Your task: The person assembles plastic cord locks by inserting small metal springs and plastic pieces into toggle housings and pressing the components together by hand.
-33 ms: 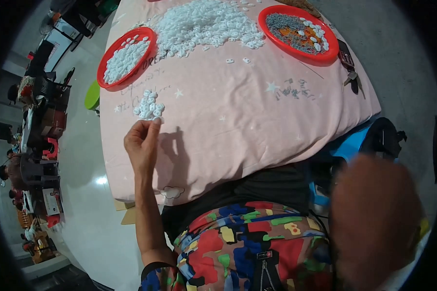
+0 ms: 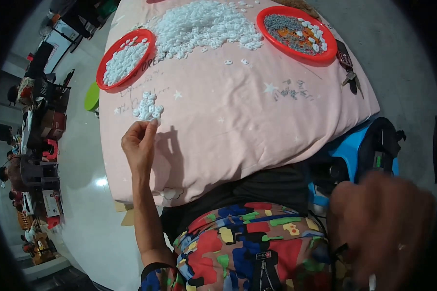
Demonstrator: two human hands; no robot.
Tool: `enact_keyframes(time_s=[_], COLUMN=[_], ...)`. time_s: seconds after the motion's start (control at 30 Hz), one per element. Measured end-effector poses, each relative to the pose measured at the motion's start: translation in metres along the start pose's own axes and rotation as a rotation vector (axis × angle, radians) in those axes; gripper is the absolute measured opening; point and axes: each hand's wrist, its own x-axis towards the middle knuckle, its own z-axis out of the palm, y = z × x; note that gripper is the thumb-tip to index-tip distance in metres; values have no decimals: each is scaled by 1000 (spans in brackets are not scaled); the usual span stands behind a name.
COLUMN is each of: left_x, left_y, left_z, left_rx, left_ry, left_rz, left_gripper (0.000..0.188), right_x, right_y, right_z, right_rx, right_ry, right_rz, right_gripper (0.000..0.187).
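Note:
My left hand point(image 2: 140, 138) is over the pink cloth, thumb and fingertips pinched together at the near edge of a small heap of white plastic pieces point(image 2: 148, 104). What the pinch holds is too small to make out. Close to the camera at the lower right, my right hand point(image 2: 383, 225) is raised off the table's edge and smeared by motion, so its fingers do not show clearly. Two loose white pieces point(image 2: 236, 62) lie farther out on the cloth. To their right is a scatter of small grey metal pieces point(image 2: 293, 90).
A big mound of white pieces point(image 2: 206, 29) covers the far middle. Red trays stand on both sides: the left tray point(image 2: 100, 72) holds white pieces, the right tray point(image 2: 320, 59) grey and white ones. Keys point(image 2: 350, 77) and a dark phone-like device point(image 2: 344, 54) lie at the right edge.
My right hand has turned and shifted lower, showing more of the blue object behind it. My left hand stays pinched at the small heap, almost unmoved.

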Motion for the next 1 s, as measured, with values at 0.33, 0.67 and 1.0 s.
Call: enact_keyframes(time_s=[0.33,0.67,1.0], left_x=[12,-25,-16], left_y=[-27,-22,-19], left_z=[-21,-5,3], left_rx=[166,65,359], left_ry=[154,237,133], left_rz=[-56,12,323], left_gripper=[20,23,38], right_x=[-39,-8,-38], right_y=[-17,7,40], right_z=[-8,20,31], right_rx=[334,249,155], right_ry=[-124,-21,121], right_rz=[-33,-101,10], right_gripper=[43,30,20])
